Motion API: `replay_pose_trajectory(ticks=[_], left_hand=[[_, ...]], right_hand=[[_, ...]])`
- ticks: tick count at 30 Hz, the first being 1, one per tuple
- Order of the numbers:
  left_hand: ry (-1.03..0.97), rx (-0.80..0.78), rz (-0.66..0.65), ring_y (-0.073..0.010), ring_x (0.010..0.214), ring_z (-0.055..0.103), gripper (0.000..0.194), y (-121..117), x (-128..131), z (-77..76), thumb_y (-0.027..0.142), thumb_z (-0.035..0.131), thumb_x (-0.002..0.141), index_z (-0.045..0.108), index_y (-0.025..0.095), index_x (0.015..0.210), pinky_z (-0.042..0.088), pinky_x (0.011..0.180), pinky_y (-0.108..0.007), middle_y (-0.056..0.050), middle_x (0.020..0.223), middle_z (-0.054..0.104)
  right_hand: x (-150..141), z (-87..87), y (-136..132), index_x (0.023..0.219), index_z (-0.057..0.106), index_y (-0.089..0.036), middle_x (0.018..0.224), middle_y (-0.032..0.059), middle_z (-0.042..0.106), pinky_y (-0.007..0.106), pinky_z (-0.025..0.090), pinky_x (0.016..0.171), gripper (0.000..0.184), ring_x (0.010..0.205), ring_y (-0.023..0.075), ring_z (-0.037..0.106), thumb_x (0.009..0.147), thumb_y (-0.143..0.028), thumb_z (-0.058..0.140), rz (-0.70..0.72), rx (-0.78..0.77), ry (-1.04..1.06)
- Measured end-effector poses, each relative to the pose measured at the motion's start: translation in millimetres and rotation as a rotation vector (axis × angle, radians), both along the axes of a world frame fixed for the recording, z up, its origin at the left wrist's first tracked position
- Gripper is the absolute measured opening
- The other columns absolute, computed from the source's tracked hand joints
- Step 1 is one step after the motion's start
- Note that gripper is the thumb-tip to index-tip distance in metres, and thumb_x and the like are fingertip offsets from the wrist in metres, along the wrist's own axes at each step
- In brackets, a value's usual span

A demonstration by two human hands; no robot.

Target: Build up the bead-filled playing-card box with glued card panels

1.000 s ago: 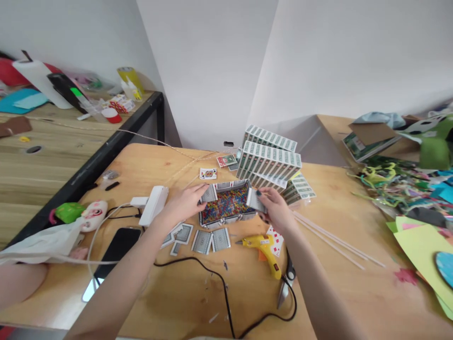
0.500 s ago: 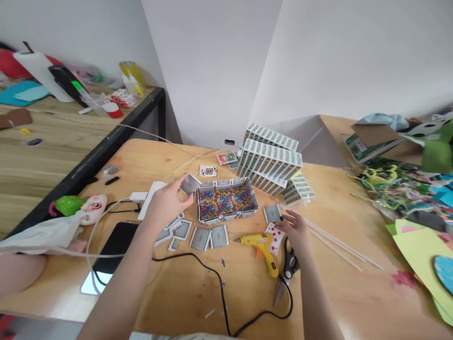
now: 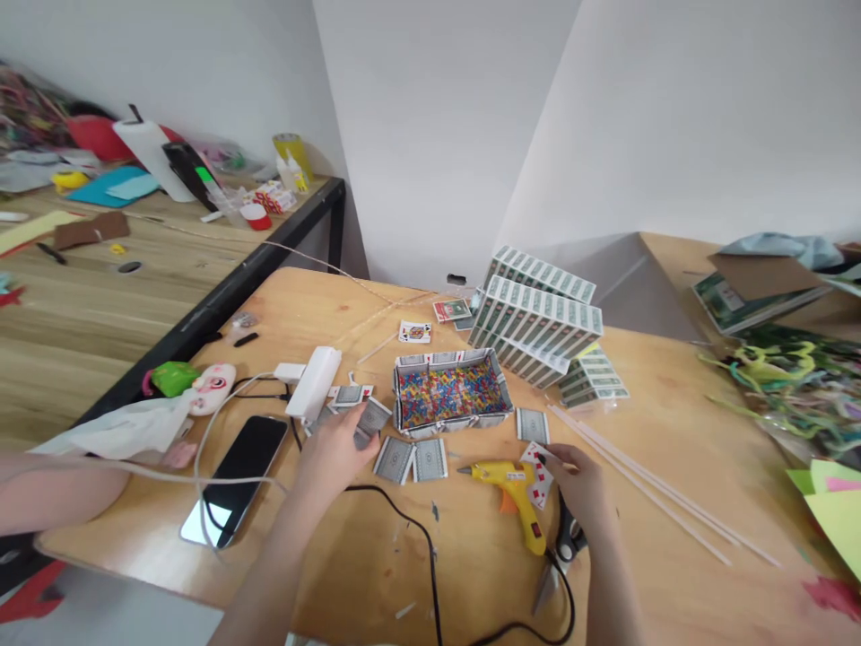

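My left hand (image 3: 336, 453) is closed on a grey-backed playing card (image 3: 375, 416), low over a loose group of cards beside the white power strip (image 3: 315, 381). The fingers of my right hand (image 3: 579, 484) are pinched together at the edge of a red diamond playing card (image 3: 539, 489), which lies partly behind the yellow glue gun (image 3: 515, 489). Between the hands stands an open box made of cards (image 3: 452, 422), its inside covered with small multicoloured pieces. Two bent grey-backed cards (image 3: 429, 460) lie in front of the box, and another grey-backed card (image 3: 532, 425) lies to its right.
Stacked card packs (image 3: 538, 314) stand behind the box. Scissors (image 3: 569, 538) lie under my right wrist, near the glue gun's black cord (image 3: 430, 547). White sticks (image 3: 646, 484) lie to the right, a phone (image 3: 242, 475) to the left. Another person's arm (image 3: 73, 489) rests at the left edge.
My left hand has carried a card from the box's left end down to the loose cards. My right hand put a card down right of the box, then moved to the diamond card.
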State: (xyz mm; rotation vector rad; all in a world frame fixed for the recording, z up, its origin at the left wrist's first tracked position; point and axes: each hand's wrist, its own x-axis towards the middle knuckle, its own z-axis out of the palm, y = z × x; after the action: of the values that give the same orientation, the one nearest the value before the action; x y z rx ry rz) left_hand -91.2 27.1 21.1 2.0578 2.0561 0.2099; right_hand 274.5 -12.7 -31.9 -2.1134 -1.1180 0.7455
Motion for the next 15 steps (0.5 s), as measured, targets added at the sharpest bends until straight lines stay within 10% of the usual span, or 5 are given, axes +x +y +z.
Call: replay_pose_trajectory(ticks=[6, 15], left_hand=[[-0.063, 0.018, -0.074, -0.0267, 0.102, 0.061, 0.038, -10, -6, -3.5, 0.030, 0.053, 0.077, 0.056, 0.022, 0.115, 0.049, 0.084, -0.037, -0.009, 0.108, 0.066], [-0.180, 0.052, -0.116, -0.0274, 0.109, 0.057, 0.029, -14, -9, -11.6, 0.027, 0.051, 0.078, 0.063, 0.022, 0.105, 0.045, 0.095, -0.042, -0.009, 0.118, 0.062]], right_hand=[[-5, 11.0, 4, 0.083, 0.071, -0.021, 0.057, 0.0023, 0.066, 0.031, 0.044, 0.051, 0.030, 0.055, 0.0230, 0.062, 0.064, -0.039, 0.057, 0.044, -0.123, 0.003], [-7, 15.6, 3, 0.078, 0.058, -0.021, 0.061, 0.0035, 0.066, 0.032, 0.050, 0.048, 0.033, 0.051, 0.0212, 0.063, 0.068, -0.053, 0.061, -0.125, 0.145, 0.242]])
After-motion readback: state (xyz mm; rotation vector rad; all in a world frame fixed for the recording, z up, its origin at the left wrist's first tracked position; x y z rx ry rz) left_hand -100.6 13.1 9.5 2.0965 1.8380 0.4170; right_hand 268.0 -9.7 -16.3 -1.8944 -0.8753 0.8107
